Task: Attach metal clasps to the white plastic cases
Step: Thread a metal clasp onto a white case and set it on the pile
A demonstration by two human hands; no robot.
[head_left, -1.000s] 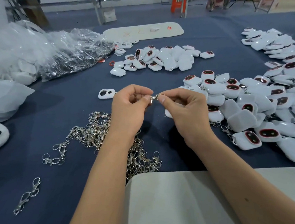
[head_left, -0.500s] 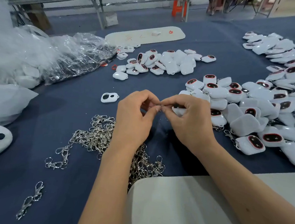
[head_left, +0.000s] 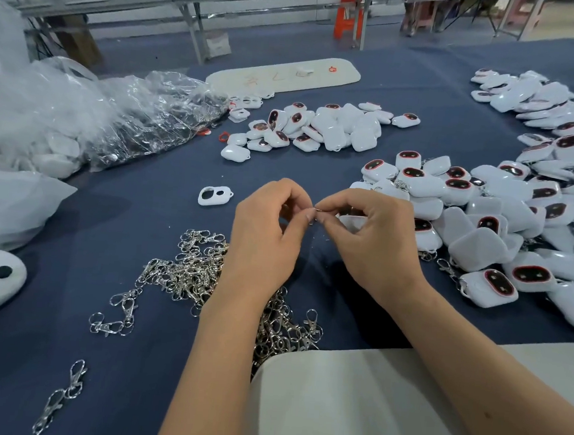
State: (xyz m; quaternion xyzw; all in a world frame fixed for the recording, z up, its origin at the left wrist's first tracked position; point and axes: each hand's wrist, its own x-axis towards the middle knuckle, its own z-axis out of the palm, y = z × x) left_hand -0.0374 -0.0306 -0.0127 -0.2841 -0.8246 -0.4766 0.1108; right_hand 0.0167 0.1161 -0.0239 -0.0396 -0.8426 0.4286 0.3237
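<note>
Above the blue tabletop [head_left: 142, 206], left hand [head_left: 263, 239] & right hand [head_left: 369, 241] are both pinching a small metal ring [head_left: 316, 210] w/ fingertips; white case [head_left: 352, 222] is sitting under right palm, beside clasp pile [head_left: 188, 274].

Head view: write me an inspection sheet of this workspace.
Surface: blue cloth table.
Job's things: clasp pile near left; white cases heap right, smaller group behind.
Clutter: plastic bags, lone white frame, stray clasp.
Grippers: left hand and right hand pinch a small metal ring; a case under the right fingers.
Cables: nothing seen.
Surroundings: metal racks, orange stool.
</note>
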